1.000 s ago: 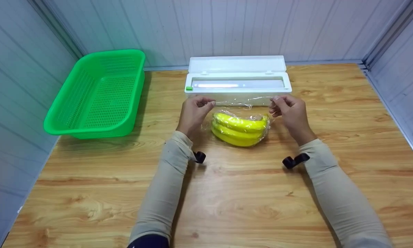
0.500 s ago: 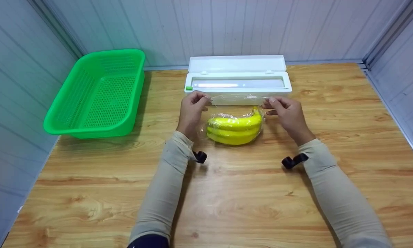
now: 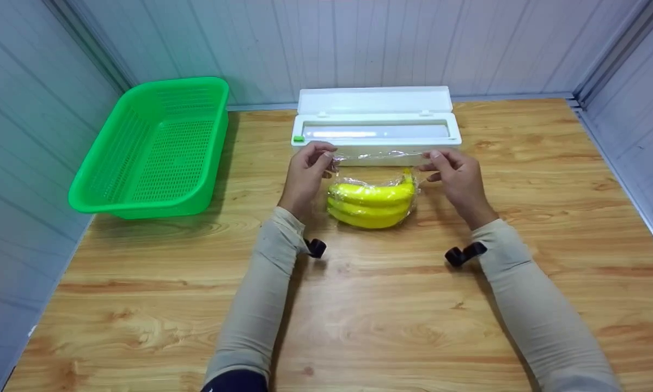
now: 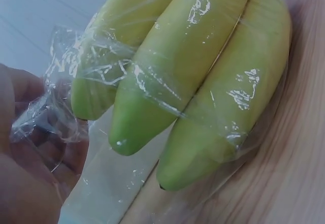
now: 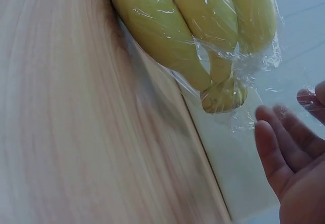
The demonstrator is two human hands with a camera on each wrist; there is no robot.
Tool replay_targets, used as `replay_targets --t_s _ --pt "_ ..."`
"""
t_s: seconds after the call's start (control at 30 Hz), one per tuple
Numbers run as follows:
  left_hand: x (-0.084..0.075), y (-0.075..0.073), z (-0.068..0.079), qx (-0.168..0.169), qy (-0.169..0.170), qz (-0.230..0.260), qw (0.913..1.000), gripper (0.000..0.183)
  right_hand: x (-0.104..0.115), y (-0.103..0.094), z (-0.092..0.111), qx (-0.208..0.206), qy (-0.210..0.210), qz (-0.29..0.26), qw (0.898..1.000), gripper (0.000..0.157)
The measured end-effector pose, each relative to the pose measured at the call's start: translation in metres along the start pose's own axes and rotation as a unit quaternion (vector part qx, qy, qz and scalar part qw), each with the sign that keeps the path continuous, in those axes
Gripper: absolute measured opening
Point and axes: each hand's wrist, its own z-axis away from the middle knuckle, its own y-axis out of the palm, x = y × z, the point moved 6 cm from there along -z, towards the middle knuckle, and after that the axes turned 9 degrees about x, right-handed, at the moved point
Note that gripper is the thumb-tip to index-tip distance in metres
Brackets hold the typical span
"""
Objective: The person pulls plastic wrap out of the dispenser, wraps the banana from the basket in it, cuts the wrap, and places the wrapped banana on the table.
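Observation:
A bunch of yellow bananas (image 3: 371, 204) lies covered in clear cling film (image 3: 380, 156), stem at the right. Green tips of the bananas (image 4: 147, 117) show through the film in the left wrist view. At the upper left of the bunch, my left hand (image 3: 305, 177) pinches one end of the film between thumb and fingers. Across from it, my right hand (image 3: 458, 182) pinches the other end, its lower fingers loosely spread. Between both hands the film edge stretches beyond the bananas. In the right wrist view, the banana stem (image 5: 223, 97) sits inside the film near my fingertips.
Just behind the hands stands a white cling film dispenser (image 3: 375, 140), lid raised, with a green slider (image 3: 299, 139) at its left. A green plastic basket (image 3: 168, 163) is at the back left of the wooden table (image 3: 380, 316). Panel walls (image 3: 370, 43) enclose the table.
The wrapped bananas have shifted slightly left and turned, so the stem points further up. My left hand has moved a little away from me; the right has moved slightly left. Both still hold the film.

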Motion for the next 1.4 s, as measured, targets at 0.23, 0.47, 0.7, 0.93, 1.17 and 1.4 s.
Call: replay_targets --t_s 0.23,0.47,0.7,0.93,1.17,1.4 --pt "-0.001 0.002 0.003 0.028 -0.014 -0.059 0.9977 0.024 0.017 0.005 0.006 -0.009 0.013 0.067 0.998 0.03" --pt "-0.005 0.004 0.006 0.059 0.003 -0.107 0.9925 0.02 0.017 0.005 0.005 0.0 0.007 0.04 0.999 0.029" --pt "-0.024 0.009 0.006 0.026 0.111 -0.255 0.9602 0.021 0.005 0.003 0.001 -0.005 0.006 0.02 1.0 0.031" --pt "-0.06 0.055 0.022 0.076 0.235 -0.422 0.872 0.025 0.006 0.003 0.001 -0.003 0.008 0.026 1.0 0.033" --pt "-0.048 0.1 0.031 0.232 0.22 -0.475 0.8198 0.042 0.008 0.002 0.003 0.005 0.005 0.058 0.998 0.033" --pt "-0.035 0.112 0.035 0.253 0.19 -0.504 0.8034 0.042 0.012 0.0 0.004 -0.013 -0.003 0.104 0.995 0.031"
